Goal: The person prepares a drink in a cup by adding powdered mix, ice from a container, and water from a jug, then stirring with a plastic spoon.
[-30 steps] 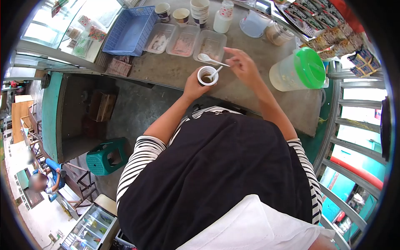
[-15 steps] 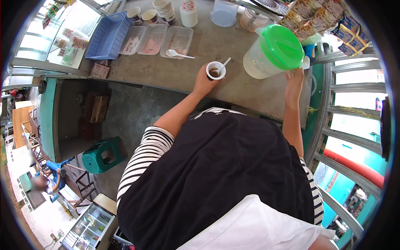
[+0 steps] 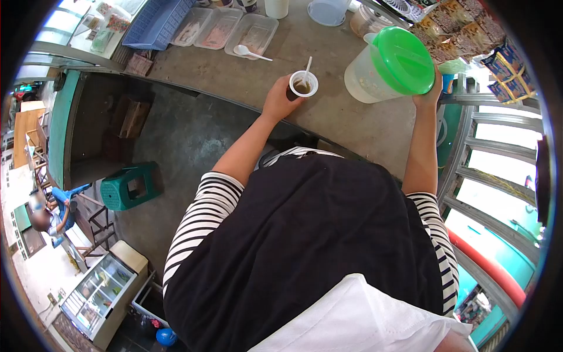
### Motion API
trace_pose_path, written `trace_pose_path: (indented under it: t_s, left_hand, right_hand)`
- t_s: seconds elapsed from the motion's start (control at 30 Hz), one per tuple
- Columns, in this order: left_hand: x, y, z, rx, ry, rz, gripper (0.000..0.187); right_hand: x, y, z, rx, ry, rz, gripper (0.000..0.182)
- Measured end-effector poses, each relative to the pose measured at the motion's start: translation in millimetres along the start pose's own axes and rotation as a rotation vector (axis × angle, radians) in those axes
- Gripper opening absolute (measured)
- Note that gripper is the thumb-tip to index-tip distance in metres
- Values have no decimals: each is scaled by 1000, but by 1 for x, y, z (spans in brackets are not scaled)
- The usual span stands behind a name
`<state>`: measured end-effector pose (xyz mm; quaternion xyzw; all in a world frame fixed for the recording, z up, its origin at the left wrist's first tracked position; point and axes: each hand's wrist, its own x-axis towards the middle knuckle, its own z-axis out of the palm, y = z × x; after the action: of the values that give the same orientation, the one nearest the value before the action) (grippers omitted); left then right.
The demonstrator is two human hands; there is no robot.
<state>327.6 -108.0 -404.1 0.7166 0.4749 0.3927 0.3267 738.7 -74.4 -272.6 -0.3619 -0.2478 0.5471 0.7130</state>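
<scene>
The left hand (image 3: pixel 280 101) wraps around a small paper cup (image 3: pixel 303 84) that stands on the grey bench (image 3: pixel 328 117), near its front edge. The cup holds brown liquid, and a white spoon (image 3: pixel 307 66) stands in it, handle tilted up and away. The right hand (image 3: pixel 430 94) grips the handle side of a clear jug (image 3: pixel 375 76) with a green lid (image 3: pixel 403 60); the jug is tipped toward the cup, and its mouth is just beside the cup but apart from it. Whether the jug's base touches the bench cannot be told. Farther back on the bench lies a second white spoon (image 3: pixel 249 52), in front of three clear trays (image 3: pixel 226 32) set in a row, with a blue basket (image 3: pixel 155 20) beside them. Snack packets (image 3: pixel 469 35) hang to the right of the jug. Below the bench, a green stool (image 3: pixel 129 186) stands on the floor.
</scene>
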Motion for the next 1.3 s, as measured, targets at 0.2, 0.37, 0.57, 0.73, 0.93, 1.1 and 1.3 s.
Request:
trace_pose_path:
  t_s: [0.2, 0.37, 0.57, 0.73, 0.93, 1.1, 1.3]
  left_hand:
    - [1, 7, -5, 35, 56, 197, 59]
    - [-3, 14, -5, -196, 48, -56, 59]
    - [-1, -7, 3, -158, 195, 38, 67]
    - [0, 8, 4, -372, 215, -88, 69]
    - [6, 7, -3, -356, 153, -139, 62]
    - [5, 8, -9, -262, 146, -79, 55]
    - [3, 11, -5, -146, 71, -98, 58]
  right_hand:
    - [15, 10, 17, -238, -116, 31, 32]
    - [6, 21, 67, -366, -111, 89, 40]
    - [5, 36, 90, -457, -175, 87, 48]
    - [-2, 42, 111, -475, -192, 84, 48]
    - [6, 42, 97, -455, -177, 59, 44]
    - [2, 15, 69, -287, -47, 34, 40]
    - [-2, -14, 38, -359, -8, 68, 46]
